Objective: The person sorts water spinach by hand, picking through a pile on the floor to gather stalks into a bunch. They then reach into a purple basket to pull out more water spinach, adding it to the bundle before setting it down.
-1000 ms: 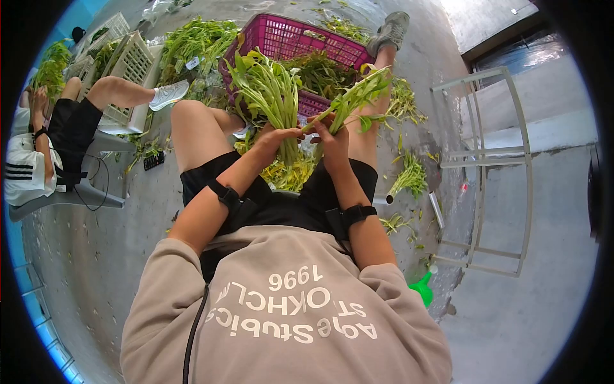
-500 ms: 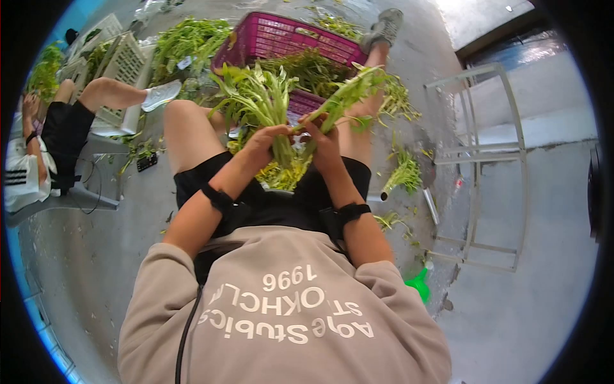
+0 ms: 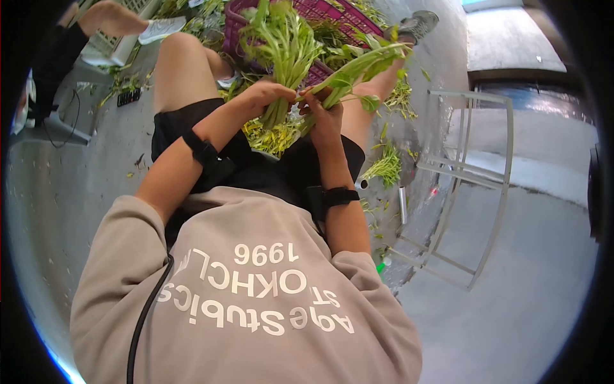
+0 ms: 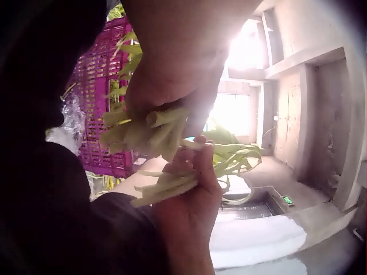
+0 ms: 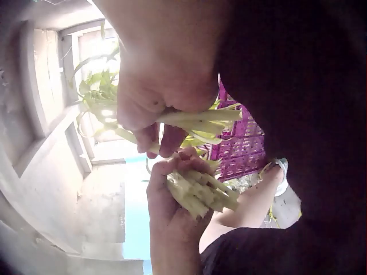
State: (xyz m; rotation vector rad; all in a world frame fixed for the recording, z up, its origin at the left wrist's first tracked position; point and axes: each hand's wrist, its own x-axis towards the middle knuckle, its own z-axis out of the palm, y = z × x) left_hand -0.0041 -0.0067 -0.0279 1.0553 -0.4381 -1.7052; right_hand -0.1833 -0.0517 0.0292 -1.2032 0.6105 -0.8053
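Observation:
My left hand point(image 3: 263, 96) grips a thick bunch of leafy greens point(image 3: 284, 48) around its pale stalks, leaves pointing up and away from me. In the left wrist view the cut stalk ends point(image 4: 155, 132) stick out below that hand. A thinner bunch of leafy greens point(image 3: 361, 67) is held in my right hand point(image 3: 326, 118), its leaves slanting up to the right. The fingertips of both hands meet between the two bunches. In the right wrist view, thick stalk ends point(image 5: 200, 192) jut from the left hand, just under the right hand's thinner stalks point(image 5: 200, 120).
A purple plastic crate point(image 3: 235, 25) holding greens stands beyond the hands, between my legs. Yellowed leaves point(image 3: 272, 137) lie below the hands. Loose greens point(image 3: 385, 165) and a metal tube point(image 3: 403, 205) lie on the floor, right. A metal frame point(image 3: 505, 141) stands farther right; another person's leg point(image 3: 112, 18) shows upper left.
The head view has swung, so the crate sits higher and most of the other person is out of frame. Both hands keep their bunches and stay close together.

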